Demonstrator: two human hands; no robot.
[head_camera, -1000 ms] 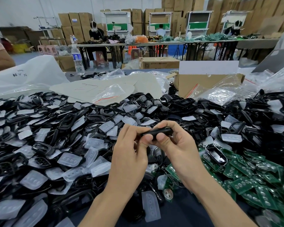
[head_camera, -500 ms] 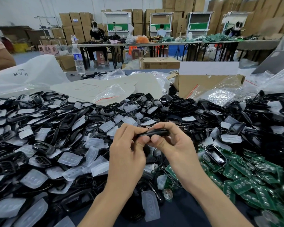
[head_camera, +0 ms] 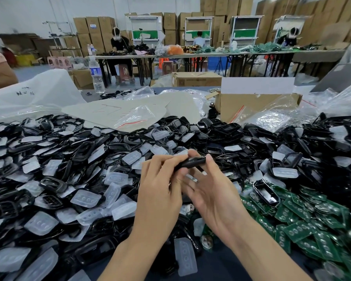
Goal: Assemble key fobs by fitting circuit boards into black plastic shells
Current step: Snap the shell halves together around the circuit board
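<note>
Hands over the shell heap (head_camera: pixel 79 151): the left hand (head_camera: pixel 160 191) is pinching one black shell (head_camera: pixel 192 162) edge-on above the pile. The right hand (head_camera: pixel 217 197), curled round that shell half a second ago, is now lying loosened, fingers straightened, one fingertip touching its right end. Green circuit boards (head_camera: pixel 304 216) are lying just to the right.

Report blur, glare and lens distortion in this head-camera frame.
Head view: wide-angle lens bows the far tables and cardboard stacks toward the edges; even overhead light, soft shadows; glare on the clear bags; right hand and black shell slightly motion-blurred.
</note>
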